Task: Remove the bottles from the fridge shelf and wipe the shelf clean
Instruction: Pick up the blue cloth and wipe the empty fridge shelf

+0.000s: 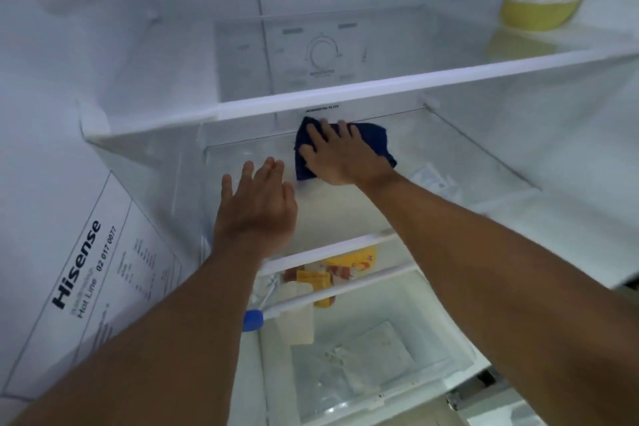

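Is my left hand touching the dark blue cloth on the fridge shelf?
Apart. The head view shows a strip of bare shelf between the left hand and the dark blue cloth, which only the right hand presses flat.

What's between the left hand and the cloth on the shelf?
Nothing: head view shows only bare shelf in the narrow gap between the left hand and the dark blue cloth, which the right hand presses flat.
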